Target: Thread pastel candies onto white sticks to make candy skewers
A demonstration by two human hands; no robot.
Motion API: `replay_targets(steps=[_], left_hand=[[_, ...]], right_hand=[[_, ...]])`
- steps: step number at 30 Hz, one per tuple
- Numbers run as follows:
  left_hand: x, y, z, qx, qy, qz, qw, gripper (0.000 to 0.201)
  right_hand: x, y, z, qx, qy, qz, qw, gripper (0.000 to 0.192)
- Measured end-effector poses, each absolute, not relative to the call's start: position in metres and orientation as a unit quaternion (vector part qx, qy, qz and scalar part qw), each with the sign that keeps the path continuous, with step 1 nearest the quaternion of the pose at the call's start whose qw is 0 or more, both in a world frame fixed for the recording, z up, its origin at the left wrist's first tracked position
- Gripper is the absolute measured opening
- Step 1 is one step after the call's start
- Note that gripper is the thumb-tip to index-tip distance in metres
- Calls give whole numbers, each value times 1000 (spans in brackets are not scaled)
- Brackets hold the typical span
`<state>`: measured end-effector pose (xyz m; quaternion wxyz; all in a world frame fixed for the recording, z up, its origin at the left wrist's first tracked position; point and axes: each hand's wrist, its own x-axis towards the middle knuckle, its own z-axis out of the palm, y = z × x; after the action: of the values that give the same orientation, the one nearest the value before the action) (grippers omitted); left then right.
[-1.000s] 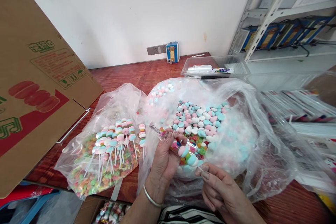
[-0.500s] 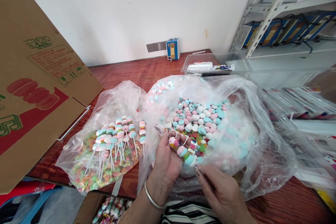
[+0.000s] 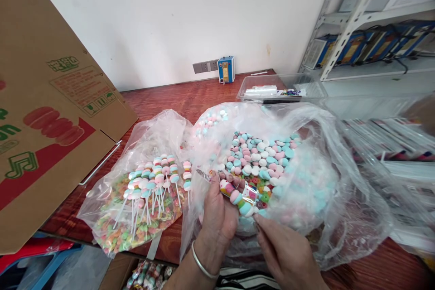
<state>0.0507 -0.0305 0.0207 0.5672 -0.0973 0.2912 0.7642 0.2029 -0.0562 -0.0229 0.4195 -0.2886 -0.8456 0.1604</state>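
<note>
- Candy skewer point(image 3: 238, 198), a short stick threaded with soft pastel discs inside a clear printed sleeve, sits at lower centre of the frame, held over the mouth of the big bag of loose candies point(image 3: 268, 158).
- Left hand point(image 3: 217, 217) has its grip closed around the skewer's upper part, thumb and fingers pinching the crinkly sleeve.
- Right hand point(image 3: 282, 253) meets the skewer's lower end with pinched fingertips; whether they are clamped on the stick or the wrapper, one cannot tell.
- Handling, as a judgement: it looks light, the discs squashy and easily dented, the film slippery; the stick end or the sleeve's sealed tip seems the safest place to hold.
- Count: one skewer in hand; two open clear bags on the worktop point(image 3: 163, 99); the smaller bag point(image 3: 136, 204) at lower left carries roughly a dozen finished skewers point(image 3: 152, 181) on top of small coloured rings.
- One cardboard box point(image 3: 44, 118) leans at left; one clear tray point(image 3: 282, 90) stands at upper right.
</note>
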Motion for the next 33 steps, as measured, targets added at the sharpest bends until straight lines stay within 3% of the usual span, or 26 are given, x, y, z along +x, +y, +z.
replay_targets(steps=[3,6,10,13,16,21,26,28,33], left_hand=[[52,-34,20,-44,265,759,593,22],[54,-36,22,-13,251,751,611,24],[54,-37,24,9,262,746,612,25],[47,-36,23,55,316,725,609,24],[38,-36,22,107,380,685,612,25],[35,-37,23,110,381,671,627,25],[51,-33,26,-29,271,748,605,17],[57,-32,26,-47,266,757,596,19],[64,-36,23,6,291,750,594,28]], right_hand=[[203,-52,-18,-376,-704,467,380,16],[201,-51,-10,-393,-434,754,296,33],[200,-54,-3,-331,-243,884,222,34],[202,-55,-6,-339,-274,864,251,35],[207,-51,-11,-377,-418,777,283,37],[211,-49,-11,-398,-706,488,325,29],[202,-58,-17,-327,-808,270,410,15],[199,-59,-18,-330,-806,281,404,15],[198,-55,-16,-413,-697,457,367,30]])
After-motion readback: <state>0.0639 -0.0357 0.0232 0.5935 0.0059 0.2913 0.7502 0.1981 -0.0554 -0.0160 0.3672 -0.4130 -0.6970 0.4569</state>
